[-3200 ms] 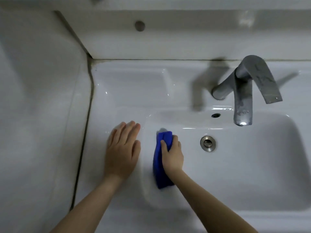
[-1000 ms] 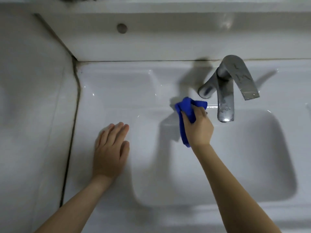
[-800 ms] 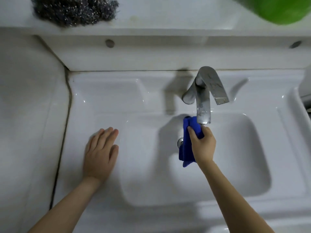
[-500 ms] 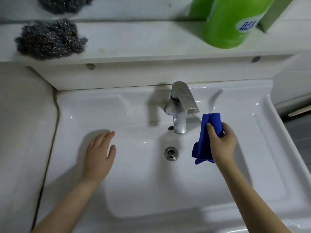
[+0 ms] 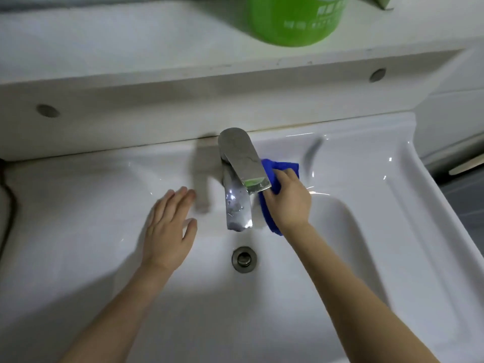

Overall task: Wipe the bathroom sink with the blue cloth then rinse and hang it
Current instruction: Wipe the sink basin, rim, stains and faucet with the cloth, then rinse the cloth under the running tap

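Note:
The white bathroom sink [image 5: 387,205] fills the view, with a metal tap [image 5: 239,179] at the back middle and a round drain [image 5: 244,258] in the basin. My right hand [image 5: 286,203] holds the bunched blue cloth [image 5: 275,174] against the sink's back ledge, just right of the tap, and the tap handle hides part of the cloth. My left hand [image 5: 170,229] lies flat on the sink's rim left of the tap, fingers spread and holding nothing. No water runs from the tap.
A white shelf [image 5: 131,48] runs above the sink and carries a green bottle [image 5: 296,19] at the upper right. Two round caps [image 5: 47,110] mark the shelf's front face. A dark gap borders the sink at the left edge.
My right hand has carried the cloth from the basin's left side across under the tap to the ledge right of it. My left hand slid right toward the tap. The view swung right.

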Demonstrator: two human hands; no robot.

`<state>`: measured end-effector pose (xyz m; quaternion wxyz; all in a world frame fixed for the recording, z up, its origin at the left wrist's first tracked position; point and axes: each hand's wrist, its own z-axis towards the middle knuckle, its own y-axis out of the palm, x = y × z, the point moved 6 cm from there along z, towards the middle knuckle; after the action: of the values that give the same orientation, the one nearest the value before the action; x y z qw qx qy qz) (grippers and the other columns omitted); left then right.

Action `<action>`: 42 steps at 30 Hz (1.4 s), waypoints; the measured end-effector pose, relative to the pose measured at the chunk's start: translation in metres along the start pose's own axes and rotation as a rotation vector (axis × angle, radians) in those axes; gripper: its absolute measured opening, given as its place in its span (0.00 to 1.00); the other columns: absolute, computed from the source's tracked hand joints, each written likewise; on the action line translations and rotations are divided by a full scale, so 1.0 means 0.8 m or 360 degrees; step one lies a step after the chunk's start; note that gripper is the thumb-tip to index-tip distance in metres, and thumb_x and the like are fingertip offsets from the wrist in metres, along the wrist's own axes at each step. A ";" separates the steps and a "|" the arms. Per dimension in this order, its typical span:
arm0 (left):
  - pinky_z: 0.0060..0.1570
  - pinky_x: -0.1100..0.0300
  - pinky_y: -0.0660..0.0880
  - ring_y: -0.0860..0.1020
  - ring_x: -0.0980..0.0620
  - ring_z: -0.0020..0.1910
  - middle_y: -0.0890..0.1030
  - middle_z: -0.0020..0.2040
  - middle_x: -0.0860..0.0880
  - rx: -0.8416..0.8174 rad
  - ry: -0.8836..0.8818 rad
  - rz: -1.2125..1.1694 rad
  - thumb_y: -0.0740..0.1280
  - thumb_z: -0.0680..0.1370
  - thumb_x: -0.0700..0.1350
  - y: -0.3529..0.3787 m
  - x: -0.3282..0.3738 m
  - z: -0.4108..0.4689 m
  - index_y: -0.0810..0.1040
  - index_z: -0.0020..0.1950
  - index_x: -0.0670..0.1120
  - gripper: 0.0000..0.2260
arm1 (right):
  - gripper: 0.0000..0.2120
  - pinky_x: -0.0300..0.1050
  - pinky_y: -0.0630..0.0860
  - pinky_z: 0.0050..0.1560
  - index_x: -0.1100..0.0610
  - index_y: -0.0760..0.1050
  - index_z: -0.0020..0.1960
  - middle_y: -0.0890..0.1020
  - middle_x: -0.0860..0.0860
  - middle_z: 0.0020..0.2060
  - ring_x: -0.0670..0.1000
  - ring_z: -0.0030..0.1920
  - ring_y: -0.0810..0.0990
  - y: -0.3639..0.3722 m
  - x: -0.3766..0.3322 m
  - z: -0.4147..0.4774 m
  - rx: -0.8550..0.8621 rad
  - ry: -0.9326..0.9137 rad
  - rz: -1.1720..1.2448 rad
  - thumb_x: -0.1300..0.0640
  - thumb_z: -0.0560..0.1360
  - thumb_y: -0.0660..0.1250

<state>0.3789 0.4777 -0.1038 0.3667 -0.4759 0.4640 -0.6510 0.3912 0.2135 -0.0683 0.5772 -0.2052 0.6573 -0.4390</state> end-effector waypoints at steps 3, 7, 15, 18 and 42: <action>0.76 0.50 0.58 0.63 0.46 0.76 0.69 0.75 0.49 0.0028 -0.0005 0.0001 0.57 0.77 0.48 -0.002 0.001 0.000 0.68 0.75 0.50 0.25 | 0.12 0.45 0.71 0.39 0.51 0.78 0.56 0.79 0.46 0.50 0.52 0.43 0.79 -0.022 0.027 -0.003 -0.0134 -0.0139 -0.0110 0.45 0.78 0.64; 0.76 0.52 0.56 0.65 0.46 0.75 0.71 0.74 0.50 0.0096 -0.0026 -0.0050 0.57 0.77 0.48 -0.004 0.003 0.001 0.70 0.73 0.50 0.24 | 0.12 0.49 0.75 0.44 0.52 0.79 0.55 0.80 0.49 0.52 0.56 0.47 0.80 -0.059 0.085 0.010 0.0152 0.0275 -0.0126 0.47 0.77 0.64; 0.75 0.49 0.60 0.66 0.46 0.74 0.71 0.73 0.51 0.0136 -0.0026 -0.0070 0.57 0.76 0.48 -0.004 0.001 0.004 0.72 0.72 0.50 0.23 | 0.12 0.44 0.70 0.37 0.51 0.80 0.53 0.77 0.44 0.45 0.50 0.40 0.77 0.001 0.004 -0.024 -0.0083 -0.0124 0.0049 0.44 0.76 0.66; 0.75 0.48 0.61 0.66 0.45 0.74 0.72 0.73 0.50 0.0152 -0.0002 -0.0063 0.58 0.76 0.47 -0.007 0.002 0.004 0.72 0.72 0.50 0.24 | 0.12 0.47 0.74 0.40 0.50 0.79 0.52 0.80 0.46 0.49 0.53 0.45 0.80 -0.049 0.068 -0.009 0.0100 0.0146 -0.0102 0.43 0.75 0.66; 0.74 0.46 0.61 0.64 0.48 0.75 0.70 0.75 0.51 -0.0018 -0.0034 -0.0042 0.57 0.70 0.48 -0.011 0.005 0.003 0.69 0.73 0.51 0.29 | 0.12 0.43 0.67 0.36 0.52 0.79 0.53 0.79 0.47 0.46 0.52 0.41 0.77 -0.007 0.028 -0.033 0.0057 -0.0014 -0.0062 0.46 0.76 0.67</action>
<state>0.3798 0.4764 -0.0944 0.3603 -0.4908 0.4574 -0.6481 0.3596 0.2022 -0.0782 0.5749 -0.2096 0.6426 -0.4611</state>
